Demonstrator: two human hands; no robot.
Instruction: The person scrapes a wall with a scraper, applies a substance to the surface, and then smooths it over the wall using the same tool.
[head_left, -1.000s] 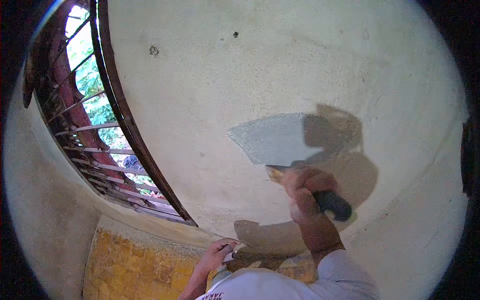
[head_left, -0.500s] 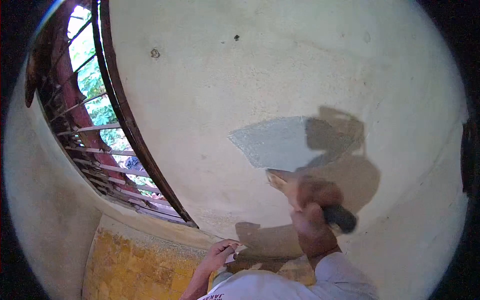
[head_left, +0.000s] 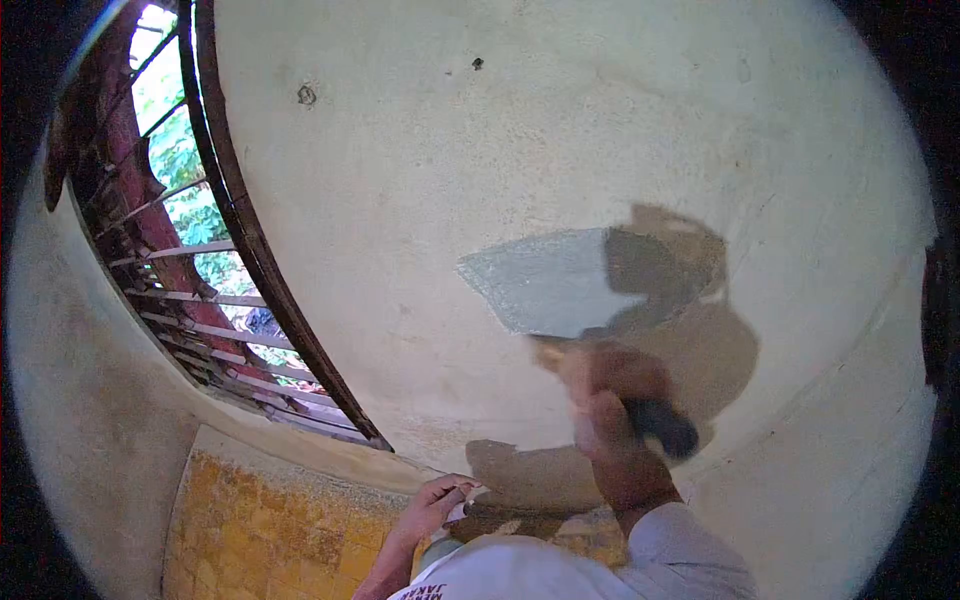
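Note:
My right hand point(head_left: 610, 385), blurred by motion, is wrapped round a black-handled tool point(head_left: 665, 428). The tool's tan front end reaches the wall at the lower edge of a blue-grey patch point(head_left: 540, 280); blur hides its exact kind. Around the patch the wall point(head_left: 380, 250) is off-white. Low in the view, my left hand point(head_left: 440, 500) is closed with its fingers pinched on a small whitish piece point(head_left: 460, 511), close to the wall's lower part. Shadows of my arm and the tool fall over the right side of the patch.
A window opening point(head_left: 255, 230) with a dark frame and several slats is at the left, with greenery outside. Yellow, worn tile-like surface point(head_left: 270, 510) lies below. Two small dark marks dot the upper wall. A dark edge point(head_left: 938, 310) shows at far right.
My right hand and its tool have shifted slightly left and up along the patch's lower edge. My left hand stays in nearly the same place.

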